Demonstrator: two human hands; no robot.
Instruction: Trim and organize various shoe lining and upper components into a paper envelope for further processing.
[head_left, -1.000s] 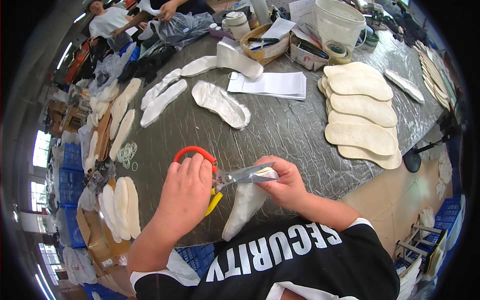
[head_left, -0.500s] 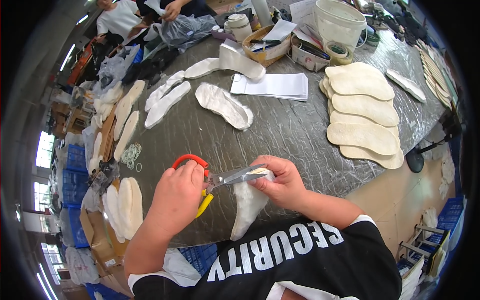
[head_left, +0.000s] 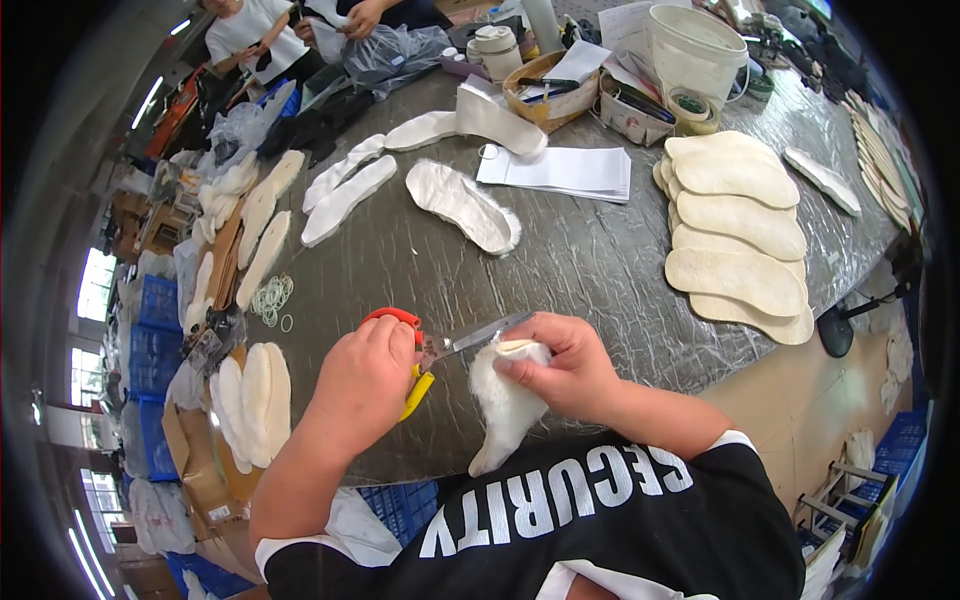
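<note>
My left hand (head_left: 362,378) is closed round scissors (head_left: 482,331) with a red and a yellow handle. Their blades look closed together and point right, toward my right hand (head_left: 572,368). That hand pinches the upper end of a white fluffy insole (head_left: 505,398), whose fleece hangs toward my shirt. The blades lie along the insole's top edge, close to my right fingers; whether they touch it I cannot tell. Farther off, another fluffy white insole (head_left: 458,203) lies flat on the dark table (head_left: 590,270).
Cream insoles (head_left: 735,280) are stacked on the right. White paper slips (head_left: 560,175), a basket (head_left: 555,105) and a bucket (head_left: 697,55) stand farther back. Rubber bands (head_left: 270,300) and more insoles (head_left: 268,405) lie left. A person in white (head_left: 250,35) is at the far left.
The scissor blades, apart around the insole's upper end before, have come together and moved off to its edge. The insole has turned in my right hand, showing more fleece.
</note>
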